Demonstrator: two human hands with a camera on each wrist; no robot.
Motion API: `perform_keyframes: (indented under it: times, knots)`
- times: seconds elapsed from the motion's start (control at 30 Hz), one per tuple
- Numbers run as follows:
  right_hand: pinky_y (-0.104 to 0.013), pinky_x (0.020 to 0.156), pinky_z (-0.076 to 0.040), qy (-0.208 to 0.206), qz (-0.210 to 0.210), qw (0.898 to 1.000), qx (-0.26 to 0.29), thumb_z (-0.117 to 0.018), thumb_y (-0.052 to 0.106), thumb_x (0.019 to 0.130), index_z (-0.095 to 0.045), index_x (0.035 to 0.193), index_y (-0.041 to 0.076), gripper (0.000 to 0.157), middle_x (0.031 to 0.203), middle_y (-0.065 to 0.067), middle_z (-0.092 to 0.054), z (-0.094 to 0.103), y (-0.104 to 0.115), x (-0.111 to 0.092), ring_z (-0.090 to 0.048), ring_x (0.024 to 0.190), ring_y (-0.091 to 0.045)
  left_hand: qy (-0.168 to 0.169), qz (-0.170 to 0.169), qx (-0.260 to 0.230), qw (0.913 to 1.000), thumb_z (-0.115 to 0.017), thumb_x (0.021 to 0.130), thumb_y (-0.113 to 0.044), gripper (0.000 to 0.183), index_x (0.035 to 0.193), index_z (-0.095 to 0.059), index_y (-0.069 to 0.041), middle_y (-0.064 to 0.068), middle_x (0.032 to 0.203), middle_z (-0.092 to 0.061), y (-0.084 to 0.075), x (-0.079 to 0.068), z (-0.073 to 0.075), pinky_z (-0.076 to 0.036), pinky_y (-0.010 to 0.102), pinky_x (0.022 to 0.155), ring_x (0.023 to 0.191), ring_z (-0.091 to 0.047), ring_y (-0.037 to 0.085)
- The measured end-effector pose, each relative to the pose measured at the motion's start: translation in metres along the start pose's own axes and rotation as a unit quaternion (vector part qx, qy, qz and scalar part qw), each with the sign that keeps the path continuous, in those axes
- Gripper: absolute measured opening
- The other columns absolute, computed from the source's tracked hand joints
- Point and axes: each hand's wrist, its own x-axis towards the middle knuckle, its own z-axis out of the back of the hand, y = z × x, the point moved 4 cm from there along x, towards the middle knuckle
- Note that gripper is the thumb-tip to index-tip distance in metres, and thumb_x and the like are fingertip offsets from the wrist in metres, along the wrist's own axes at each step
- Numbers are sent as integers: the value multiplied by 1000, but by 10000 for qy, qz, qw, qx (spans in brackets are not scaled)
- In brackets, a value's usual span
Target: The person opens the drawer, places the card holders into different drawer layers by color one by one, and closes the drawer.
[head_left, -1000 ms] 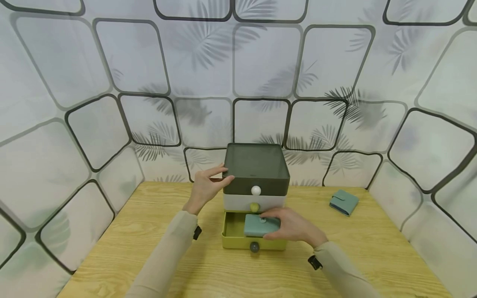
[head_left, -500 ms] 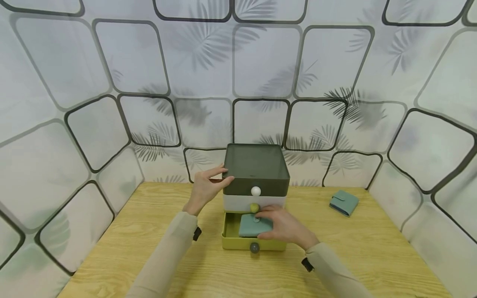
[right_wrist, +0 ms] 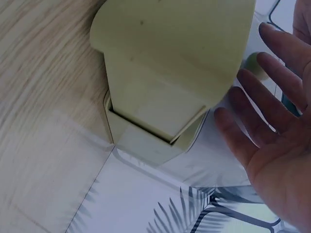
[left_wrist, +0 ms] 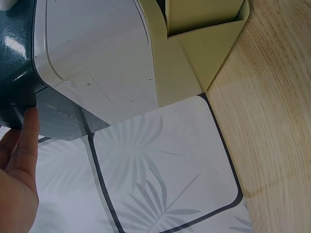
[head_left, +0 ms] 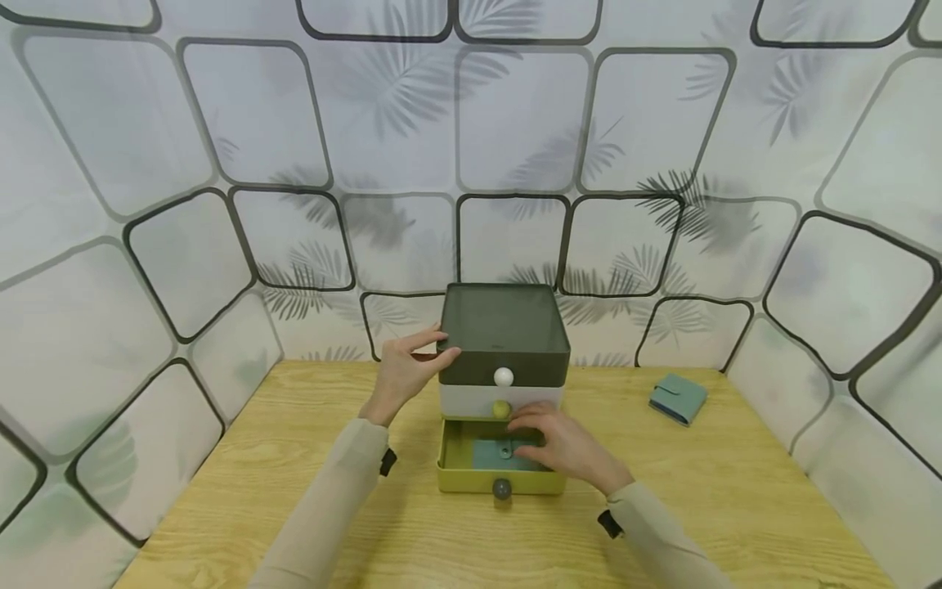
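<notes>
In the head view a small teal wallet [head_left: 487, 455] with a round snap lies flat inside the pulled-out olive-green bottom drawer [head_left: 464, 481]. My right hand [head_left: 562, 446] hovers over the drawer's right side, fingers spread apart and overlapping the wallet's right end. The right wrist view shows that hand [right_wrist: 279, 111] with nothing in it, beside the drawer. My left hand [head_left: 405, 368] rests its fingertips and thumb on the left edge of the dark green top unit [head_left: 504, 323]. In the left wrist view, straight fingers [left_wrist: 30, 145] press against that unit's side.
A white middle drawer [head_left: 467, 401] with a yellow-green knob [head_left: 501, 409] sits between the top unit and the bottom drawer. Another teal wallet [head_left: 679, 399] lies on the wooden table [head_left: 294, 491] at the right. Patterned fabric walls [head_left: 397, 237] enclose the back and sides.
My right hand has carried the wallet slightly left, lowered it into the bottom drawer and let go. My left hand has stayed on the top unit.
</notes>
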Motion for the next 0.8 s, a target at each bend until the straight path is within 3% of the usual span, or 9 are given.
perform_keyframes:
  times: [0.2, 0.43, 0.63, 0.8]
  knots:
    - [-43, 94, -55, -230, 12, 9997, -30, -76, 20, 87, -72, 114, 10, 29, 116, -3, -69, 5, -8, -2, -63, 110, -24, -25, 23, 21, 10000, -76, 86, -12, 34, 114, -71, 6, 26, 131, -59, 1, 0, 0, -62, 30, 76, 95, -72, 34]
    - [-40, 87, -58, -883, 148, 9959, 144, -75, 14, 87, -75, 107, 9, 21, 107, -2, -72, 13, -19, -6, -67, 101, -21, -50, 7, -23, 10000, -77, 86, -11, 34, 114, -71, 6, 26, 130, -60, 1, 2, -1, -63, 32, 76, 96, -71, 36]
    - [-40, 73, -60, -1441, -3, 9891, 316, -74, 9, 87, -76, 100, 13, 14, 100, 2, -73, 21, -34, -14, -69, 90, -16, -48, -8, 47, 10000, -76, 87, -12, 34, 115, -70, 6, 26, 131, -59, 2, 3, -2, -63, 31, 76, 95, -71, 35]
    - [-34, 67, -59, -1778, -248, 9834, 270, -74, 9, 88, -77, 97, 16, 12, 96, 3, -74, 26, -47, -24, -68, 85, -13, -78, -70, 128, 9999, -76, 86, -12, 34, 114, -71, 6, 25, 130, -60, 3, 1, -1, -63, 31, 76, 98, -71, 34]
